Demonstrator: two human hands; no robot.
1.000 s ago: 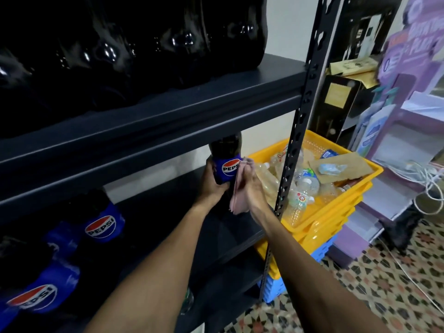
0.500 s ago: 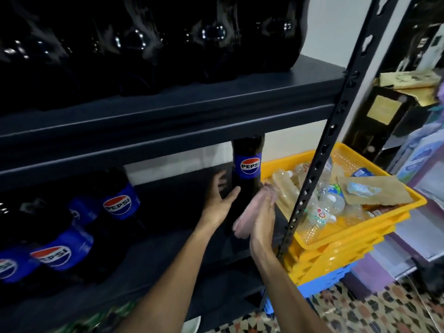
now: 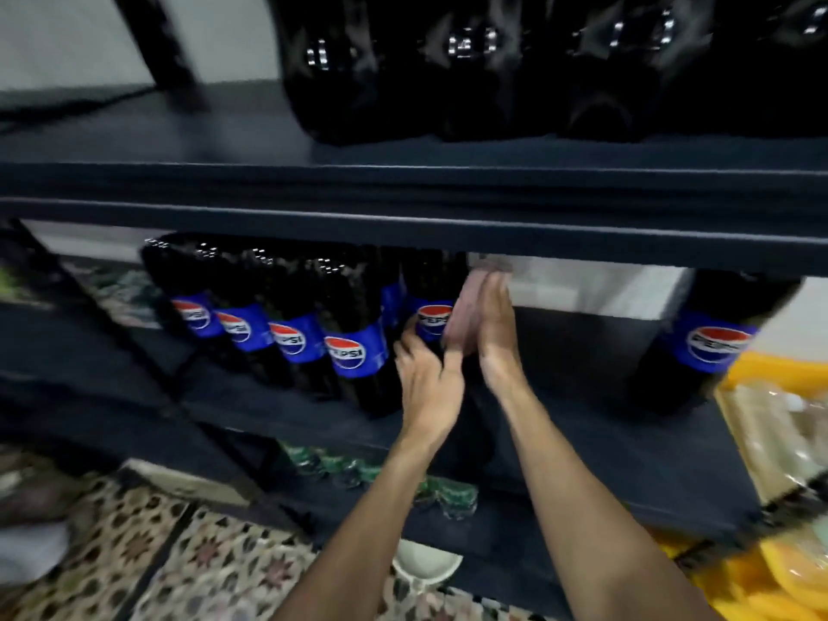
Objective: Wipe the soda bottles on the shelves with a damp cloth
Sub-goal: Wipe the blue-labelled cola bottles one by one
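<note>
Dark Pepsi bottles with blue labels stand in a row [image 3: 348, 351] on the middle shelf [image 3: 582, 445]. My left hand [image 3: 428, 385] grips the lower body of the bottle at the row's right end [image 3: 431, 319]. My right hand [image 3: 493, 338] has straight fingers and presses a pink cloth [image 3: 461, 313] against that bottle's right side. Another Pepsi bottle [image 3: 712, 345] stands alone further right on the same shelf. The bottle tops are hidden behind the upper shelf's edge.
Large dark bottles [image 3: 493, 65] fill the upper shelf [image 3: 403, 186]. Yellow crates [image 3: 770, 378] with clear plastic bottles sit at the right. Green bottle tops [image 3: 381, 472] show on the lower shelf, a white bowl [image 3: 425, 569] below. A patterned tile floor [image 3: 201, 566] lies at the lower left.
Both hands left the lone bottle at the right and moved left to the end bottle of the row. The view swung left with them.
</note>
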